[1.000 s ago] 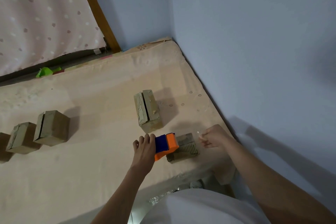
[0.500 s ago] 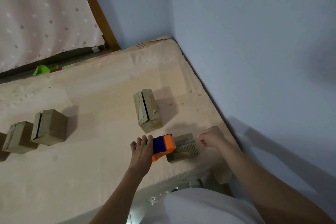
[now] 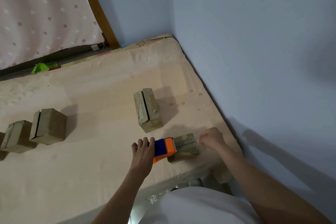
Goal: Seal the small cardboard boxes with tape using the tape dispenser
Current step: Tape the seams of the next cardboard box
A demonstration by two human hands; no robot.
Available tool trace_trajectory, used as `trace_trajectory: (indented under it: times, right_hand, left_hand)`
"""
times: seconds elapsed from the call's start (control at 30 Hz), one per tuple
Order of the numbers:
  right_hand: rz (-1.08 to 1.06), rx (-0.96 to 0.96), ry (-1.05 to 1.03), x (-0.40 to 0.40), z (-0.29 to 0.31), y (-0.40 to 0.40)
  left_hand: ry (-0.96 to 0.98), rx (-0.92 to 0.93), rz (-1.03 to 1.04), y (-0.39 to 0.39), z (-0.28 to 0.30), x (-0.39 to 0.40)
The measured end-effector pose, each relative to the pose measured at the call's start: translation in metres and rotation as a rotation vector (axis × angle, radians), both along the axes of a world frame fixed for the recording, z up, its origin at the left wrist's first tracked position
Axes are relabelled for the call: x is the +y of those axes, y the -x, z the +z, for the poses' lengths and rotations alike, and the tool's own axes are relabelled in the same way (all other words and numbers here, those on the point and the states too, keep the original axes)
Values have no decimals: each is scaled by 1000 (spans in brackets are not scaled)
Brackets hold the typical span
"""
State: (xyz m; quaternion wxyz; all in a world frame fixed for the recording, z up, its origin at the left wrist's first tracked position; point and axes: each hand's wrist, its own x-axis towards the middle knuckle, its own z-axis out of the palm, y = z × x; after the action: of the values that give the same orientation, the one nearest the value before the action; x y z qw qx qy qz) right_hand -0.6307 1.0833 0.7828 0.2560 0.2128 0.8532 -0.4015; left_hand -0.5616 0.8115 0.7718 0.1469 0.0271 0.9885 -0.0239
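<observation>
Centrally, near the front edge of a peach-coloured mattress (image 3: 101,151), lies one small brown cardboard box (image 3: 185,147), low and flat, with a dark seam line across its patterned top, running from the dispenser side toward the right hand. Blue-and-orange plastic tape dispenser (image 3: 164,148): set against the left side of that box, orange end toward the box, blue end toward the left hand; its long axis follows the seam, left to right. Left hand (image 3: 143,152): fingers curled over the blue rear of the dispenser, gripping it. Right hand (image 3: 211,139): just beside the right end of the box, fingers curled in with the tips pinched together; a pale speck shows at the fingertips, but whether it is tape cannot be told. Further stock: one taller cardboard box with a slit top (image 3: 148,110) behind the dispenser, well apart; a cube-like cardboard box (image 3: 49,126) and a smaller neighbour (image 3: 16,135) at far left, a further one cut off by the frame edge. Dispenser's underside and tape roll hidden by the hand. Green scrap (image 3: 42,67) at the mattress's far edge, indistinct. Blue wall (image 3: 254,42) to the right.
</observation>
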Motion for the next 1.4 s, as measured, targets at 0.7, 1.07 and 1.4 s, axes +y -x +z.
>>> trace_trajectory:
  times: [0.7,1.07,1.4]
  right_hand:
    - [111,55,-154,-11,-27,-4]
    - [-25,78,-188,-9,-30,-15]
    - [63,108,-189,-44,-17,-13]
  left_hand:
    - [125,-73,-23,5,8,16]
    - [103,-55,-2,2,8,18]
    - [125,-86,-14,3,10,20]
